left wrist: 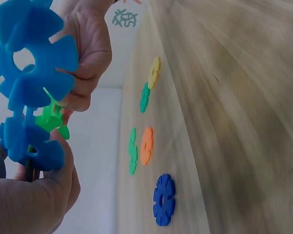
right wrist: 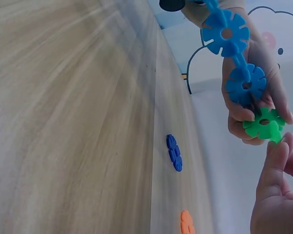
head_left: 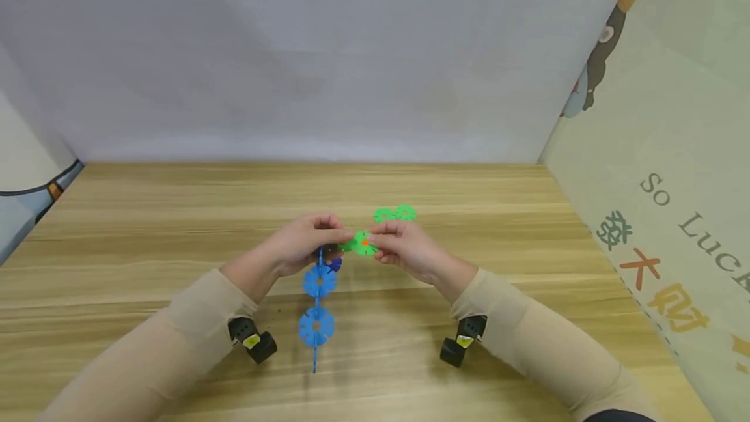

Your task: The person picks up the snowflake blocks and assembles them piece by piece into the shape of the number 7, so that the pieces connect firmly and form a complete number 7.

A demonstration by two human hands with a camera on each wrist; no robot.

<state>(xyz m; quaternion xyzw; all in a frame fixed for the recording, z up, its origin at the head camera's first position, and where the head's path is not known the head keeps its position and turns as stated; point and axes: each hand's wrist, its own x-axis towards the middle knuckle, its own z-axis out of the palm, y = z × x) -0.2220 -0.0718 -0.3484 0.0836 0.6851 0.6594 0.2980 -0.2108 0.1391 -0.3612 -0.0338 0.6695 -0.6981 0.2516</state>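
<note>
A chain of interlocked blue notched snowflake discs (head_left: 316,326) hangs below my left hand (head_left: 301,244), which grips its upper end. In the right wrist view, a green snowflake disc (right wrist: 258,127) shows at the chain's upper end, between the left fingers. My right hand (head_left: 413,253) faces the left one and pinches another green snowflake disc (head_left: 367,247). Both green discs meet between the fingertips; how deeply their slots are joined cannot be told. The hands are raised above the tabletop.
On the wooden table (head_left: 176,213) lie loose discs: green ones (head_left: 405,213) behind the right hand, dark blue ones (left wrist: 164,200), orange (left wrist: 146,146) and yellow (left wrist: 155,73). A white backdrop (head_left: 293,83) stands behind, a printed sheet (head_left: 674,213) at the right.
</note>
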